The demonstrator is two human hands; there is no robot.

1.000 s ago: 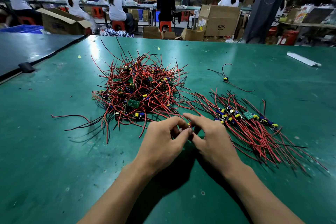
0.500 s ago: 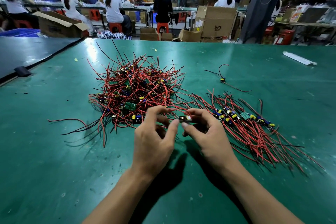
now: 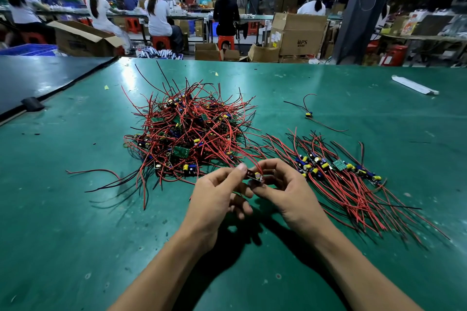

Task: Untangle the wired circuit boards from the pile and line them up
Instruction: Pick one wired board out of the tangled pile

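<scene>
Left of centre on the green table (image 3: 63, 209): tangled pile (image 3: 187, 134) of red-wired boards, heaped and knotted, waiting to be picked apart. Just in front of it, raised off the table: left hand (image 3: 217, 199), fingertips pinching one end of a small circuit board (image 3: 255, 178), likely to steady it while its red wires trail back toward the pile. At the other end: right hand (image 3: 290, 194), fingers curled round the board, probably to work it free. Further right, flat on the table: lined-up row (image 3: 336, 166) of freed boards, wires combed one way, presumably to prevent re-tangling. Against half a second ago: board tilted, capacitor now showing; left fingertips closed onto it; pile and row apparently unmoved.
</scene>
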